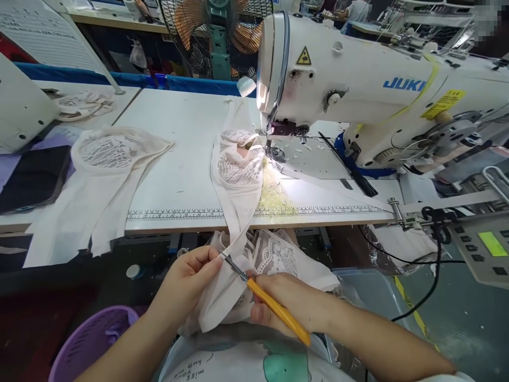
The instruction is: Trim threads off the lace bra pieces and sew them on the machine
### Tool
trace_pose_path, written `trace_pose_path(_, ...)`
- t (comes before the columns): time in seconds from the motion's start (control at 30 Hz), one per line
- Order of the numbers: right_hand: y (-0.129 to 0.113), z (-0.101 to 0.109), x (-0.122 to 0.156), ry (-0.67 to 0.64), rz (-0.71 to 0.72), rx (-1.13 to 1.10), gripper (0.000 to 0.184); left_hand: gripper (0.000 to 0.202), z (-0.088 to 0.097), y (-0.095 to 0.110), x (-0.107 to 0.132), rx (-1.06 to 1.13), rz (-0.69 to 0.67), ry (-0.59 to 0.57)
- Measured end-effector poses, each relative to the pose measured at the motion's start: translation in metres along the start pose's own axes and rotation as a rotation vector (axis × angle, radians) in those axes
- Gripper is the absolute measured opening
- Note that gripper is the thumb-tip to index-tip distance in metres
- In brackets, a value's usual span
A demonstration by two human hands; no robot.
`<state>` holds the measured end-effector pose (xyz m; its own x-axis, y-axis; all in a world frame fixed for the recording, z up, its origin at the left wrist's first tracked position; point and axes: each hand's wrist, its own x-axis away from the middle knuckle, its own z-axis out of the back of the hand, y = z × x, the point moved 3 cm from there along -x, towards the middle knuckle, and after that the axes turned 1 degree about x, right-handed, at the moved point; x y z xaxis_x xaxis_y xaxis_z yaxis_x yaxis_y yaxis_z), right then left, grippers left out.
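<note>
A white lace bra runs from beside the sewing machine's needle over the table's front edge down to my hands. My left hand is closed, its thumb and forefinger pinching the narrow edge of the fabric. In my right hand are yellow-handled thread snips, their metal tip against the fabric close to my left fingertips. The right fingers are partly hidden behind the handle. More white lace pieces hang and lie bunched below the table edge, around and behind my hands.
A white sewing machine stands at the right, with a black-handled tool on its bed. Other bra pieces and a dark phone-like slab lie at the left. A purple basket is low left; a fan stands behind.
</note>
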<state>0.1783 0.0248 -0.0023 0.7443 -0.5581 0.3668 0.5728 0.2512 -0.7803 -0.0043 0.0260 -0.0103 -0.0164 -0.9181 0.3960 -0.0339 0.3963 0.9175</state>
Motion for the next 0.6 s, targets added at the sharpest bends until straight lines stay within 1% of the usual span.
trace_pose_path(0.17, 0.0001, 0.0003, -0.0025, 0.023, -0.022, 0.037, 0.034, 0.032, -0.0006, -0.0003, -0.0005, -0.057, -0.008, 0.014)
trace_pose_path(0.4, -0.0034, 0.0025, -0.0034, 0.014, -0.130, 0.078, 0.035, 0.032, -0.0014, 0.0006, -0.0014, -0.084, -0.005, 0.000)
trace_pose_path(0.5, -0.0027, -0.0013, -0.0046, 0.029, -0.206, 0.066, 0.035, 0.032, -0.0013, 0.0016, -0.0006, -0.103, -0.004, 0.000)
trace_pose_path(0.6, -0.0009, -0.0049, -0.0047, 0.037, -0.224, 0.009, 0.035, 0.032, -0.0014, 0.0027, 0.0004, -0.130, -0.026, -0.008)
